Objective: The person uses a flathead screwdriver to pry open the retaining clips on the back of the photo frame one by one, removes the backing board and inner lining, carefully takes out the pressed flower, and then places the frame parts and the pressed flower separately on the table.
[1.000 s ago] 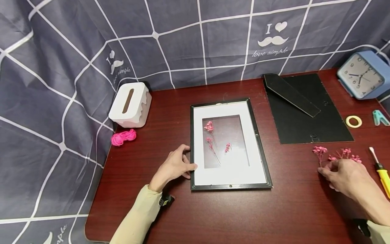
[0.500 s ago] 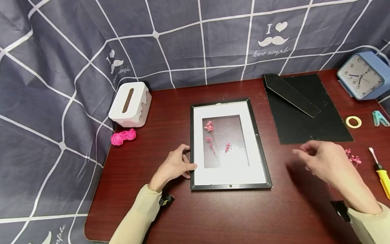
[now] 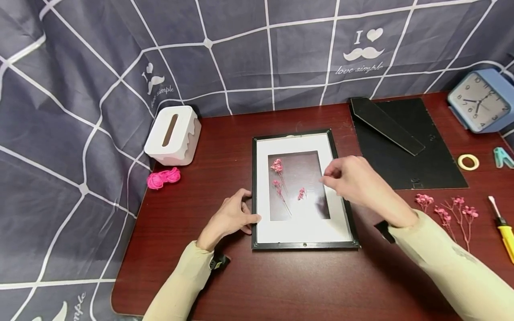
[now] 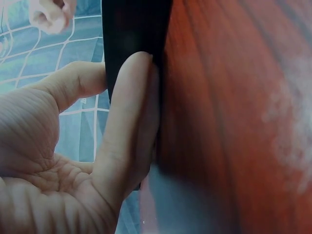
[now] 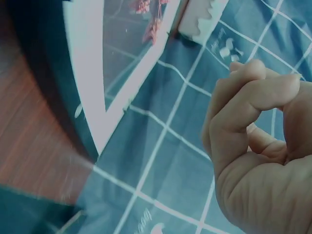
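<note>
A black picture frame [image 3: 281,246] lies on the table, with a white mat [image 3: 303,232] around a clear window. Three small pink dried flower sprigs [image 3: 277,166] lie in that window, two on the left and a short one near the middle. My left hand [image 3: 232,214] grips the frame's left edge, thumb on top and fingers against the side. Above the mat's right side hovers my right hand [image 3: 355,180], fingers curled and tips drawn together. Nothing shows between those fingertips in the right wrist view.
More pink sprigs [image 3: 458,209] lie at right, beside a yellow-handled screwdriver [image 3: 503,232]. The black backing board [image 3: 401,169] with its stand, a tape roll [image 3: 468,162], teal clip [image 3: 503,157] and blue clock [image 3: 482,100] sit behind. Pink yarn [image 3: 163,178] and a tissue box [image 3: 173,136] are at left.
My right hand has moved left from the loose sprigs to above the frame's right side, leaving those sprigs in sight on the table. The left hand has kept its grip on the frame.
</note>
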Demonstrator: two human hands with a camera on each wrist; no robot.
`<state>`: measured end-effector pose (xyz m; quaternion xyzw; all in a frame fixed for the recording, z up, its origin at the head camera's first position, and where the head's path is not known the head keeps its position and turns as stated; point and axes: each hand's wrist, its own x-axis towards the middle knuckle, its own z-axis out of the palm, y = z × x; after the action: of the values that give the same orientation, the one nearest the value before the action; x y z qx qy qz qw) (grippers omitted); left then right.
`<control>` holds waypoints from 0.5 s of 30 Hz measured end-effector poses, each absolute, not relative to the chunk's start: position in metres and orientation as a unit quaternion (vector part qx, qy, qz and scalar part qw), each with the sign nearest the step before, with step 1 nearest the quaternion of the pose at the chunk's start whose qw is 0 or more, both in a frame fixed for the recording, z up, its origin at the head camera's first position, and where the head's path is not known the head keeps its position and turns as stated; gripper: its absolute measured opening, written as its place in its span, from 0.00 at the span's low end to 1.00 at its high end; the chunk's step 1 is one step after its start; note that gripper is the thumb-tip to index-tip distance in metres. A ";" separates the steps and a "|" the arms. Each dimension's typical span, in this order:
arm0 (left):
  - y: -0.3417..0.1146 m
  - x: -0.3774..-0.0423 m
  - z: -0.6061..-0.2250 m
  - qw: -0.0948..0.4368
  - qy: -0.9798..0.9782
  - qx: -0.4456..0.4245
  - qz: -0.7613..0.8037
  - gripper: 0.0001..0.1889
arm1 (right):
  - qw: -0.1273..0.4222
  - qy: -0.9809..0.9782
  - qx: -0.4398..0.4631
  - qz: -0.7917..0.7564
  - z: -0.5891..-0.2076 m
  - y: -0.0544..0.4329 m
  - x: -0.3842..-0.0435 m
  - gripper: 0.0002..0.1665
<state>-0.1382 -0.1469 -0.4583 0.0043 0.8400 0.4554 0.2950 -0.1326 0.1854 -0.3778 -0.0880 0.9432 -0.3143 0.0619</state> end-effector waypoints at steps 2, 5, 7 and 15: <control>-0.147 -0.139 -0.458 0.294 0.840 0.005 0.455 0.40 | 0.090 0.939 -0.095 -0.319 -0.381 0.177 -0.145 0.06; -0.147 -0.139 -0.458 0.298 0.838 0.004 0.457 0.40 | 0.134 0.930 -0.104 -0.327 -0.389 0.164 -0.161 0.08; -0.147 -0.139 -0.458 0.300 0.836 0.004 0.459 0.40 | 0.159 0.925 -0.111 -0.327 -0.397 0.156 -0.170 0.09; -0.147 -0.140 -0.457 0.302 0.836 0.003 0.459 0.40 | 0.196 0.923 -0.139 -0.300 -0.422 0.123 -0.187 0.10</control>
<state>-0.1397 -0.1474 -0.4571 0.0028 0.8356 0.4591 0.3016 -0.1871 0.1229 -0.4222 -0.1387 0.9232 -0.3002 0.1959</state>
